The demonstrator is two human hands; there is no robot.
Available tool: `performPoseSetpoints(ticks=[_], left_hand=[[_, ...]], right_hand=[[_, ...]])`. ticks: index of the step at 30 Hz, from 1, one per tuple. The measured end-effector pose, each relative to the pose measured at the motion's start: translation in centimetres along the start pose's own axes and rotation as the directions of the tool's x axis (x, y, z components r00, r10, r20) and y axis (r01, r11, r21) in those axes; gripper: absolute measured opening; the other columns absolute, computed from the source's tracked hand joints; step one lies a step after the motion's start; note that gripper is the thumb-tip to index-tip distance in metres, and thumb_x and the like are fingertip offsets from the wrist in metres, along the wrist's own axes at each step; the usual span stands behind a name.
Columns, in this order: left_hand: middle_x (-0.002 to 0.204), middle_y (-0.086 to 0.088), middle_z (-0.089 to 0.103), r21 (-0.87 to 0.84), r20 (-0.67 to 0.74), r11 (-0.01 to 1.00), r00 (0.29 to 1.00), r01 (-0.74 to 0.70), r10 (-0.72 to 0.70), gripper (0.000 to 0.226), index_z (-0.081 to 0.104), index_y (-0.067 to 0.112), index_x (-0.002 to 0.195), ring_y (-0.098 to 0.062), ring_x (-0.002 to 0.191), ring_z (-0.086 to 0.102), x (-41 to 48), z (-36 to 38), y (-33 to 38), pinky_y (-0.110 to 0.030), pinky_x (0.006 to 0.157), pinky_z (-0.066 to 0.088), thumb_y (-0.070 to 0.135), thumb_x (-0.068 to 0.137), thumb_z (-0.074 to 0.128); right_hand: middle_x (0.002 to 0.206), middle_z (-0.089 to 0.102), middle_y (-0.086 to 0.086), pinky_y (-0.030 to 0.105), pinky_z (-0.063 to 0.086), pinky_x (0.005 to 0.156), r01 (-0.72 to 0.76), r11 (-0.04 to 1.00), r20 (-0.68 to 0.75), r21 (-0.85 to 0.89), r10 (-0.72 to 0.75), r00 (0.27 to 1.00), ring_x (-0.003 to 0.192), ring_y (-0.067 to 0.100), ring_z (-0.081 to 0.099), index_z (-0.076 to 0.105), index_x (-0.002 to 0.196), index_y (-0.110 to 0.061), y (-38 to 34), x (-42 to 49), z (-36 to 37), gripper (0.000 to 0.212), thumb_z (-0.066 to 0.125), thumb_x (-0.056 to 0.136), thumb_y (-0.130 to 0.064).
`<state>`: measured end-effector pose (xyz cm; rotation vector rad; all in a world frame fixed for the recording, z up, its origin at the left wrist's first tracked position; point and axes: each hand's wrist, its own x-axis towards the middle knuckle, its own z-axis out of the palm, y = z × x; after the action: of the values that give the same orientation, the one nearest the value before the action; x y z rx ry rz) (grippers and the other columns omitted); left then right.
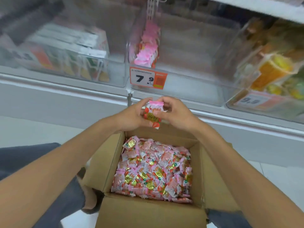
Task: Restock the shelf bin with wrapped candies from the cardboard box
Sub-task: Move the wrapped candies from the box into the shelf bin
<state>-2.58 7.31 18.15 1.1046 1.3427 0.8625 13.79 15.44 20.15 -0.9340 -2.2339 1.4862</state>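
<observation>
Candies sit pinched between our left hand and right hand. We hold them above the box.

pink-red candies; brown box

A white shelf unit fills the upper half, its pale front ledge running from 9 o'clock down toward 3 o'clock. At 1 o'clock the edge of a higher shelf board shows. A clear side bin of boxed packets sits at 10 o'clock, and another bin with orange and yellow packs at 2 o'clock. Glossy white floor tiles lie at 8 and 4 o'clock, under soft, even light.
</observation>
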Motion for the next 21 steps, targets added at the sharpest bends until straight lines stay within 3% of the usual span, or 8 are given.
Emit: performPoseSetpoints(ticks=[4, 8, 10, 14, 19, 21], left_hand=[[0.116, 0.009, 0.066, 0.103, -0.164, 0.978, 0.967, -0.18, 0.196, 0.06, 0.052, 0.028, 0.126, 0.003, 0.1, 0.065, -1.0, -3.0, 6.9, -0.013, 0.083, 0.052, 0.008, 0.077, 0.081], [0.086, 0.004, 0.071, 0.236, -0.445, 0.939, 0.832, -0.249, 0.333, 0.03, 0.067, 0.018, 0.093, -0.005, 0.071, 0.064, -0.7, -7.0, 9.8, -0.013, 0.065, 0.05, 0.024, 0.07, 0.085], [0.077, 0.001, 0.067, 0.268, -0.535, 0.922, 0.753, -0.28, 0.384, 0.021, 0.067, 0.015, 0.084, -0.01, 0.067, 0.058, 0.0, -8.4, 10.3, -0.013, 0.062, 0.049, 0.019, 0.073, 0.085], [0.078, 0.0, 0.064, 0.307, -0.566, 0.905, 0.707, -0.295, 0.423, 0.02, 0.066, 0.016, 0.082, -0.016, 0.066, 0.052, 1.0, -9.7, 10.3, -0.015, 0.06, 0.047, 0.013, 0.074, 0.084], [0.087, 0.003, 0.061, 0.451, -0.545, 0.862, 0.692, -0.233, 0.473, 0.025, 0.067, 0.025, 0.086, -0.008, 0.064, 0.047, 1.7, -10.0, 9.3, -0.018, 0.065, 0.043, 0.02, 0.072, 0.086], [0.091, 0.001, 0.06, 0.491, -0.524, 0.842, 0.696, -0.225, 0.491, 0.026, 0.065, 0.033, 0.085, -0.005, 0.066, 0.046, 1.8, -10.2, 8.9, -0.013, 0.067, 0.041, 0.022, 0.072, 0.085]], right_hand=[[0.074, 0.068, -0.008, 0.02, 0.048, 0.059, 0.138, 0.987, -0.169, 0.082, -0.123, 0.978, 0.061, 0.006, 0.059, 0.061, 0.093, -0.014, -6.4, 1.7, -4.3, 0.014, 0.067, 0.089, -0.002], [0.08, 0.07, 0.004, 0.022, 0.052, 0.061, 0.197, 0.967, -0.316, 0.16, -0.139, 0.938, 0.068, 0.014, 0.064, 0.061, 0.095, -0.01, -9.8, 4.5, -7.6, 0.011, 0.065, 0.09, 0.0], [0.083, 0.07, 0.01, 0.025, 0.055, 0.063, 0.179, 0.972, -0.318, 0.151, -0.124, 0.94, 0.071, 0.017, 0.065, 0.062, 0.1, -0.003, -10.3, 6.3, -8.2, 0.012, 0.065, 0.089, 0.001], [0.081, 0.069, 0.012, 0.023, 0.056, 0.061, 0.107, 0.989, -0.222, 0.102, -0.082, 0.972, 0.063, 0.009, 0.066, 0.061, 0.103, 0.002, -10.0, 9.6, -7.2, 0.015, 0.066, 0.089, 0.0], [0.075, 0.067, 0.022, 0.045, 0.058, 0.072, 0.023, 0.994, -0.105, -0.105, -0.034, 0.994, 0.064, 0.018, 0.066, 0.059, 0.091, 0.015, -8.5, 12.1, -5.4, 0.036, 0.069, 0.091, -0.02], [0.066, 0.065, 0.019, 0.045, 0.058, 0.07, 0.039, 0.988, -0.131, -0.148, -0.058, 0.99, 0.058, 0.018, 0.066, 0.059, 0.079, 0.013, -8.3, 12.5, -5.5, 0.037, 0.07, 0.09, -0.021]])
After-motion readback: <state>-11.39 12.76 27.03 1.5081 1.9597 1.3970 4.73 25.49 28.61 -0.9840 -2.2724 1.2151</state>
